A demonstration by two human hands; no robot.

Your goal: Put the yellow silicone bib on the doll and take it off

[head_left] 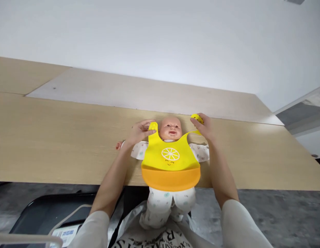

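A baby doll [171, 128] in white patterned clothes lies face up on the table, its legs hanging past the front edge. Over its chest is a yellow bib [155, 151] with a lemon-slice print and an orange catch pocket along the bottom. Beside the doll's head, my left hand [139, 132] pinches the bib's left neck strap between thumb and fingers. On the other side, my right hand [204, 125] is closed on the right strap, whose end sticks out above the thumb. The two straps are apart from each other.
The light wooden table [59, 137] runs across the view, with a white wall [160, 44] behind it. A dark chair [51, 213] holding a printed packet [67, 234] stands at the lower left. At right is a grey recess [299, 117].
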